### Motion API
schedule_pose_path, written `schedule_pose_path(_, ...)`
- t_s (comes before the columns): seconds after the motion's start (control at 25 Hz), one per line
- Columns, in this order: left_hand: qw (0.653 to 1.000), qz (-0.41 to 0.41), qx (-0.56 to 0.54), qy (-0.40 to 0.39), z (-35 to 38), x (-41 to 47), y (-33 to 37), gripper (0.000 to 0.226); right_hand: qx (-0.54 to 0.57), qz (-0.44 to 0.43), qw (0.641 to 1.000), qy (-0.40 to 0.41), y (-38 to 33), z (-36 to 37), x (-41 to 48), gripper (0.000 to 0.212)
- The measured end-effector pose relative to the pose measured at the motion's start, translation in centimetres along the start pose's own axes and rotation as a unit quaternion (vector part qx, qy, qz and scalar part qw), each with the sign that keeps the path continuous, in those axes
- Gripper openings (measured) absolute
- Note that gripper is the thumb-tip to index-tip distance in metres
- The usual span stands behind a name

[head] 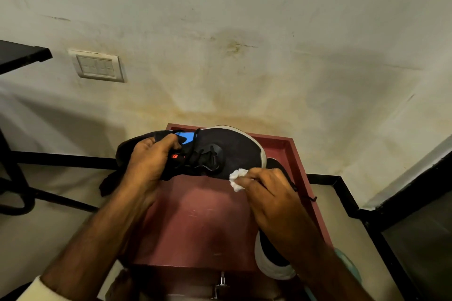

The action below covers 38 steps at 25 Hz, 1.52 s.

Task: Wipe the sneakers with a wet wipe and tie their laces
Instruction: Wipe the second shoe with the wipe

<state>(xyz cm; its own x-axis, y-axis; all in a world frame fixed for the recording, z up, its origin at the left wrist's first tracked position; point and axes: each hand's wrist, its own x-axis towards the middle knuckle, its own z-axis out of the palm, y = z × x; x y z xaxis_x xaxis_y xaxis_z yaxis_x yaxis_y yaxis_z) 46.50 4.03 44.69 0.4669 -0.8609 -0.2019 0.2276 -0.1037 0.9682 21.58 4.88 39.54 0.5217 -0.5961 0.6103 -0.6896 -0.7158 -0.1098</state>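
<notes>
A black sneaker (230, 149) with a white sole, a blue tongue patch and loose black laces is held up over the maroon table (205, 222). My left hand (146, 161) grips it at the heel and collar. My right hand (271, 193) pinches a crumpled white wet wipe (236, 178) against the sneaker's toe side. The second black sneaker (271, 259) lies on the table's right side, mostly hidden under my right forearm, its white sole toward me. A loose black lace end (309, 197) hangs over the table's right rim.
The stained pale wall (244, 56) stands close behind the table, with a white switch plate (97, 66) at the left. A black shelf (22, 54) and black metal frame bars (56, 159) sit at the left. A black-framed panel (415, 227) is at the right.
</notes>
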Motion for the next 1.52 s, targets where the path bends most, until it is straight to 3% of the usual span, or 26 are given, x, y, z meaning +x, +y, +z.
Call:
schedule_pose_path(0.16, 1.000, 0.000, -0.014, -0.024, 1.2, -0.9, -0.8, 0.022, -0.018, 0.033, 0.996, 0.085, -0.5, -1.0, 0.9, 0.031)
schedule_pose_path(0.36, 0.978, 0.129, 0.075, -0.145, 1.8, -2.1, -1.9, 0.012, 0.081, 0.096, 0.983, 0.136, -0.4, -1.2, 1.6, 0.027)
schedule_pose_path(0.48, 0.907, 0.258, 0.240, -0.229, 0.9, -2.3, -2.0, 0.028, 0.120, 0.069, 0.981, 0.133, -0.4, -1.6, 1.8, 0.023)
schedule_pose_path(0.64, 0.831, 0.295, 0.297, -0.367, 0.7, -2.7, -1.7, 0.032, 0.200, 0.056, 0.973, 0.105, -1.5, -0.7, 1.7, 0.025)
schedule_pose_path(0.84, 0.668, 0.431, 0.484, -0.367, 1.4, -3.6, -2.6, 0.027, 0.178, 0.101, 0.966, 0.156, -1.6, -1.1, 4.4, 0.029)
schedule_pose_path(0.88, 0.663, 0.443, 0.490, -0.352, 1.5, -3.6, -2.8, 0.029, 0.190, 0.119, 0.961, 0.159, -1.4, -1.4, 5.2, 0.030)
schedule_pose_path(0.96, 0.686, 0.442, 0.481, -0.320, 1.3, -3.5, -2.8, 0.030, 0.207, 0.111, 0.961, 0.146, -1.4, -1.8, 5.5, 0.029)
schedule_pose_path(1.04, 0.711, 0.444, 0.458, -0.295, 0.9, -3.1, -2.0, 0.019, 0.205, 0.066, 0.971, 0.106, -1.6, -2.0, 4.0, 0.027)
schedule_pose_path(1.12, 0.713, 0.455, 0.456, -0.277, 0.4, -3.0, -1.6, 0.012, 0.201, 0.021, 0.977, 0.074, -1.9, -2.1, 2.6, 0.025)
schedule_pose_path(1.2, 0.696, 0.461, 0.472, -0.284, 0.5, -3.3, -1.9, 0.011, 0.154, 0.016, 0.982, 0.112, -1.6, -2.1, 3.0, 0.025)
schedule_pose_path(1.28, 0.651, 0.476, 0.500, -0.317, 1.3, -4.0, -2.7, 0.016, 0.136, 0.061, 0.972, 0.179, -1.1, -2.6, 4.9, 0.025)
schedule_pose_path(1.36, 0.620, 0.492, 0.512, -0.335, 2.0, -4.5, -3.1, 0.017, 0.158, 0.076, 0.968, 0.181, -1.5, -3.1, 5.6, 0.025)
schedule_pose_path(1.48, 0.681, 0.471, 0.455, -0.328, 1.9, -3.8, -2.6, 0.003, 0.176, 0.006, 0.980, 0.089, -2.6, -3.1, 2.9, 0.024)
schedule_pose_path(1.52, 0.690, 0.469, 0.451, -0.315, 1.6, -3.6, -2.4, 0.008, 0.171, -0.014, 0.982, 0.075, -2.4, -3.1, 2.5, 0.024)
